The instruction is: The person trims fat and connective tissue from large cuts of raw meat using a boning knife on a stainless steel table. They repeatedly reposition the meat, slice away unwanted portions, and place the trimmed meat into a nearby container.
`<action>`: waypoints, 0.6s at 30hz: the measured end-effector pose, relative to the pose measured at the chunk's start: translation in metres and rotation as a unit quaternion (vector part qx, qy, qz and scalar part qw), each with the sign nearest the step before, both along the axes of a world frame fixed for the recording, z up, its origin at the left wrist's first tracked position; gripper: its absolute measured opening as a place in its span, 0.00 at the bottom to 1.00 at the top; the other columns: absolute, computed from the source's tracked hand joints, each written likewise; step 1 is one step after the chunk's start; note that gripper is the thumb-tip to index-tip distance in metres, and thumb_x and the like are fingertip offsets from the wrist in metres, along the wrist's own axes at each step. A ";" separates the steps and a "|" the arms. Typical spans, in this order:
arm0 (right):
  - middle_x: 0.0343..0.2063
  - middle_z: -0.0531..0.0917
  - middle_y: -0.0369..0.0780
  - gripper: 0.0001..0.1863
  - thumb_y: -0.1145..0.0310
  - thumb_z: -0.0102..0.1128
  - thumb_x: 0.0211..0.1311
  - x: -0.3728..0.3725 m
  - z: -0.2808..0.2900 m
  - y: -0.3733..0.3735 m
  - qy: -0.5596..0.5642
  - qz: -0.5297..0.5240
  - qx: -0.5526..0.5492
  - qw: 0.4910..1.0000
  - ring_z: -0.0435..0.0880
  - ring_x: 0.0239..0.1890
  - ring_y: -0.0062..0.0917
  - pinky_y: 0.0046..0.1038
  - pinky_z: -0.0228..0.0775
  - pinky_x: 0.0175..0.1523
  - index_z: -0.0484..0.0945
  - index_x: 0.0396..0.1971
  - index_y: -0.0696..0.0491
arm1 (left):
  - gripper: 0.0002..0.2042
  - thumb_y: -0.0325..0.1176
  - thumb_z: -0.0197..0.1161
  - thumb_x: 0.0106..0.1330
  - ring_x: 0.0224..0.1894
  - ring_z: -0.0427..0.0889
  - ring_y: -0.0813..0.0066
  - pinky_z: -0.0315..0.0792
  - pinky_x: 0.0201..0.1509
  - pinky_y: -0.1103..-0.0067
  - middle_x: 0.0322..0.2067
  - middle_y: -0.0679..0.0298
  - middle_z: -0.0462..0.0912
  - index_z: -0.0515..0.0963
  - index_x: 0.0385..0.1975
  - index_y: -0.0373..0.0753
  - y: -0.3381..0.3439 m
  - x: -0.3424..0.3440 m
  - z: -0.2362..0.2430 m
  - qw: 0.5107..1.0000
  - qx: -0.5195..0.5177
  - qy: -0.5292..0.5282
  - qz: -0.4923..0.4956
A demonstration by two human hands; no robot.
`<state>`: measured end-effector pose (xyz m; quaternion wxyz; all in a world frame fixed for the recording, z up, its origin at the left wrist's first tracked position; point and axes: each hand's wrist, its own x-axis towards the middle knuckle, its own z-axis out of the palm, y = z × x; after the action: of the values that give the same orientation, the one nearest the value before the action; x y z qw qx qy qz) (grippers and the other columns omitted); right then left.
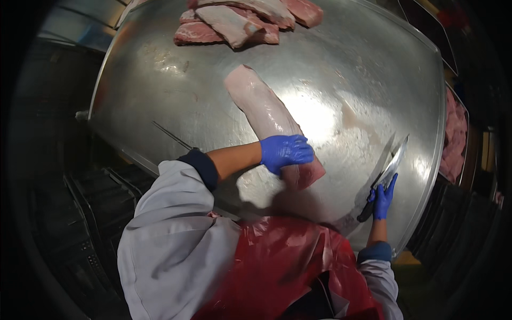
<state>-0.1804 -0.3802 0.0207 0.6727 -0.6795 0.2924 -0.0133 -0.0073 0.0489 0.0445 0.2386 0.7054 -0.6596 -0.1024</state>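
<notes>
I note my left hand [285, 152], fingers spread flat, pressing the long pale meat cut [266, 114] mid steel desk [160, 80], while right hand [381, 198], fingers wrapped tight, holds the knife [392, 162] well apart.

The left hand [285, 152] covers part of the long meat cut [266, 114], so the surface under its fingers is hidden. Inside the right hand [382, 198], most of the knife [391, 162] handle cannot be seen. Far beyond the left hand, the pile of meat pieces [240, 24] is cut by the upper edge.
</notes>
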 end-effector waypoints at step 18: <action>0.28 0.79 0.39 0.42 0.79 0.53 0.69 -0.022 -0.024 -0.025 -0.088 0.033 0.139 0.986 0.74 0.19 0.17 0.22 0.72 0.22 0.44 0.77 0.45 | 0.41 0.37 0.73 0.49 0.52 0.82 0.54 0.77 0.59 0.61 0.52 0.51 0.80 0.65 0.66 0.33 -0.035 0.018 -0.022 0.559 -0.155 0.614 0.536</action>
<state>-0.2024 -0.4056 -0.0029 0.7838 -0.5848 0.2086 -0.0098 0.0109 0.0137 0.0220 0.7020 0.6480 0.1397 -0.2601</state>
